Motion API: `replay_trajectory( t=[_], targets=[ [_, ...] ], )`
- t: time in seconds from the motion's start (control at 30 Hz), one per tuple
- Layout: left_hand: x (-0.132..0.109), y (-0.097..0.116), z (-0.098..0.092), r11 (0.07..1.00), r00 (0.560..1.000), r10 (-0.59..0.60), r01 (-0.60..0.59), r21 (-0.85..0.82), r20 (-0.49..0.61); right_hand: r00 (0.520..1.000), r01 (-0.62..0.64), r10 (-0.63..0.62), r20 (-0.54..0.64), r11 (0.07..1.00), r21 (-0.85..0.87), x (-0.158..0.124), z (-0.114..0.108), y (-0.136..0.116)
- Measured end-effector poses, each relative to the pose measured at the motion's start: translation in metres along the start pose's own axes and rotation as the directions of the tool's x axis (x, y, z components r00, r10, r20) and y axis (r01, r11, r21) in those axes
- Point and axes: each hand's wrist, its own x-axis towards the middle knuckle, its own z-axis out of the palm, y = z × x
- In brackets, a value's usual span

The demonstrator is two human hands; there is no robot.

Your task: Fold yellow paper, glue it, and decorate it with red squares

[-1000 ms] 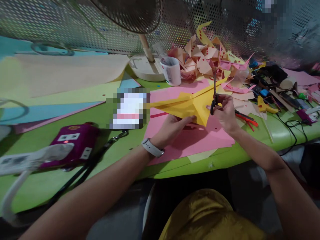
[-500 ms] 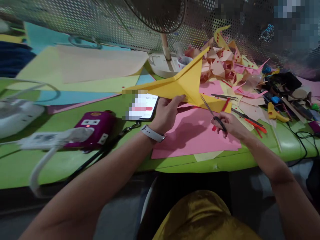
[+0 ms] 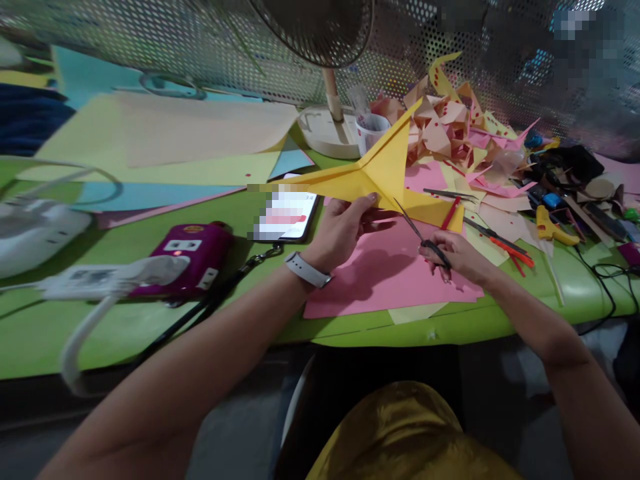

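A folded yellow paper piece (image 3: 383,170) with long pointed arms is pinched at its lower edge by my left hand (image 3: 345,227), thumb on top. My right hand (image 3: 453,253) is closed round the handles of dark scissors (image 3: 413,227). Their blades point up and left, with the tips at the paper's lower edge near my left thumb. I cannot tell whether the blades have paper between them. Beneath both hands lies a pink paper sheet (image 3: 350,287). A phone (image 3: 295,220) with a lit screen rests just left of my left hand.
Behind the yellow paper stand a fan (image 3: 334,127) and a white cup (image 3: 373,133). Cut paper scraps (image 3: 445,127) are heaped at the back right, near orange-handled scissors (image 3: 510,250) and a yellow glue gun (image 3: 550,225). A purple power adapter (image 3: 193,250) with cables sits left.
The scissors have moved slightly left and down, their tips now at the yellow paper's lower edge. My left hand and the paper have shifted a little to the right.
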Motion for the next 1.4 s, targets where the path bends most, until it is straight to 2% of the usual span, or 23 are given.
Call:
replay_trajectory(
  t=[0.27,0.73,1.03,1.4],
  targets=[
    [0.0,-0.004,-0.001,1.0,0.998,0.007,-0.006,-0.008,0.063,1.0,0.006,-0.006,0.0,1.0,0.021,0.001,0.0,0.002],
    [0.0,-0.012,-0.005,1.0,0.998,0.027,-0.027,-0.001,0.064,1.0,0.009,-0.008,-0.029,1.0,0.021,0.002,0.003,0.001],
    [-0.001,-0.009,-0.002,1.0,0.998,0.008,-0.008,0.0,0.055,0.999,0.018,-0.018,-0.031,1.0,-0.011,0.002,0.002,0.003],
    [-0.001,-0.011,-0.003,0.999,0.995,0.038,-0.037,-0.005,0.087,0.999,-0.005,0.004,-0.032,1.0,-0.027,0.002,0.002,0.002]
  ],
)
